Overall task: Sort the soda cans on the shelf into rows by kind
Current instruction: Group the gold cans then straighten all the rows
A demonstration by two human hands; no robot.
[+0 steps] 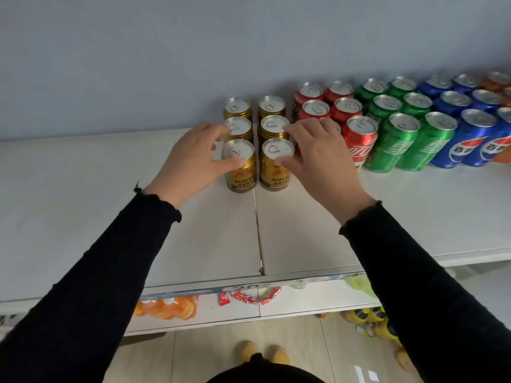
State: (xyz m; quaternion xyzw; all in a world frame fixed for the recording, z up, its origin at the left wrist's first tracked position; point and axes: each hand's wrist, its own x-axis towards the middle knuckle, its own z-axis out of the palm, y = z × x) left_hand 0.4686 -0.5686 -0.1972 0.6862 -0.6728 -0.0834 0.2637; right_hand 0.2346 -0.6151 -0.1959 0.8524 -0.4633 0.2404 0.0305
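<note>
Several gold cans stand in two short rows on the white shelf (83,189). My left hand (190,158) grips the top rim of the front left gold can (240,178) with thumb and fingers. My right hand (318,158) grips the top rim of the front right gold can (274,176) the same way. To the right stand rows of red cans (360,139), green cans (398,142) and blue cans (472,136). An orange can (497,81) shows at the far right edge. My right hand hides part of one red can.
The grey wall rises right behind the back cans. A seam (258,230) runs down the shelf between the two boards. A lower shelf holds orange packets (166,306), red wrappers (249,295) and yellow items (370,319). Floor and my shoes (262,352) lie below.
</note>
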